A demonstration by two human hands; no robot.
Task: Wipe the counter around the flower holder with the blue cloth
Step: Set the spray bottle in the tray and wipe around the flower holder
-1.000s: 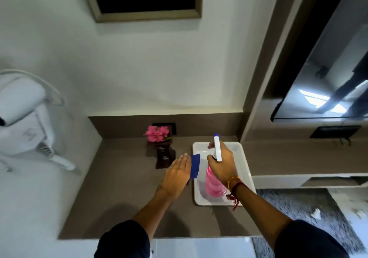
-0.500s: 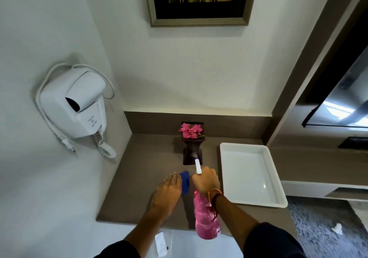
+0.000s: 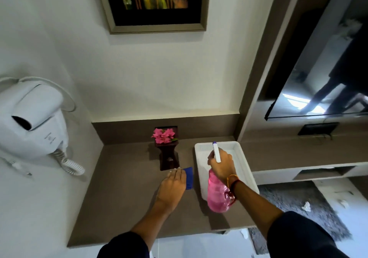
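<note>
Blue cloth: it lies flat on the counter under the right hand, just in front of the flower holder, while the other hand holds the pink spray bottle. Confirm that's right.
Not quite: the hands are swapped. The head view shows the blue cloth flat on the counter under the left hand, just in front of the flower holder. The right hand holds the pink spray bottle.

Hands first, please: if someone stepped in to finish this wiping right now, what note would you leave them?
Left hand: flat on the blue cloth, pressing it to the counter just in front of the flower holder.
Right hand: gripping the pink spray bottle, held over the white tray.
Done: cloth is in place by the holder; how much is wiped cannot be told.
Left: wipe beside and behind the holder, then probably put the bottle down.
</note>
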